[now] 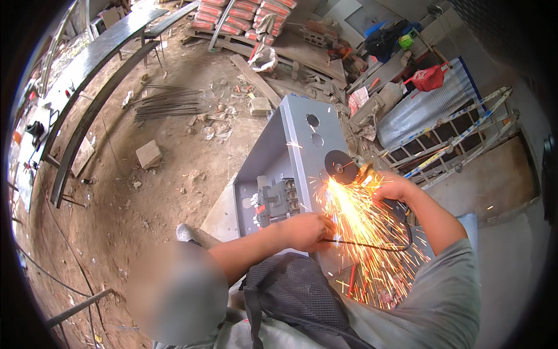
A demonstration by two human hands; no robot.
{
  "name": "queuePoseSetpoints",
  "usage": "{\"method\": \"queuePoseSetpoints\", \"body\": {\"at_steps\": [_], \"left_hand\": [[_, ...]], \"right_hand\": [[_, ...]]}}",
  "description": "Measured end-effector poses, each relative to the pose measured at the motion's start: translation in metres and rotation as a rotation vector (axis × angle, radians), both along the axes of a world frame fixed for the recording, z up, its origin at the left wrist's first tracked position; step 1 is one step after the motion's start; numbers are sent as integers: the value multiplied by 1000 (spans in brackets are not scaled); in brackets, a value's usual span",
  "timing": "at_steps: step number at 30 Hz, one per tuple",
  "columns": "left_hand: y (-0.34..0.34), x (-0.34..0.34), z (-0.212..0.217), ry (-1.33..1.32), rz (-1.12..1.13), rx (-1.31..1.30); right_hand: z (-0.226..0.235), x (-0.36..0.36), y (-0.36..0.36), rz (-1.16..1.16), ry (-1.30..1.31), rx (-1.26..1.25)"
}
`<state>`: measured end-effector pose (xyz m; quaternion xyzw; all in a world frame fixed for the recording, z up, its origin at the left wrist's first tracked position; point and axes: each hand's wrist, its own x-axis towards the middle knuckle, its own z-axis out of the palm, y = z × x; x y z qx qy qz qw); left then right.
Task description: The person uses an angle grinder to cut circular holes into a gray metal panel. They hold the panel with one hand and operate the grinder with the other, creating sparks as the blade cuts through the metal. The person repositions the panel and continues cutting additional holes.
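Note:
A grey metal electrical enclosure lies in front of me, with its open face to the left. Round holes pierce its upper side panel, and switchgear is mounted inside. My right hand grips an angle grinder, whose body is mostly hidden by hand and glare. The dark disc is at the side panel, and bright sparks spray from there toward me. My left hand is closed by the panel's near end, where a black cable meets its fingers and loops round to the grinder.
Long steel beams on stands line the left. Thin rods, a concrete block and rubble lie on the dirt floor. Stacked sacks stand at the back. A ladder and a red bag are at right.

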<state>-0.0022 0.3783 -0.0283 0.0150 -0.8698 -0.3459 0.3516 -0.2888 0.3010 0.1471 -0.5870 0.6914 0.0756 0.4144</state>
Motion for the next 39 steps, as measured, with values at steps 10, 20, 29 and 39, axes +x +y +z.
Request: {"method": "queuePoseSetpoints", "body": {"at_steps": [10, 20, 29, 39], "left_hand": [[1, -5, 0, 36, 75, -92], [13, -16, 31, -214, 115, 150], [13, -13, 34, -192, 112, 187], [17, -22, 21, -157, 122, 174]], "right_hand": [[20, 12, -7, -48, -87, -17], [28, 12, -21, 100, 57, -40], [28, 17, -29, 223, 129, -58], [16, 2, -44, 340, 273, -85]]}}
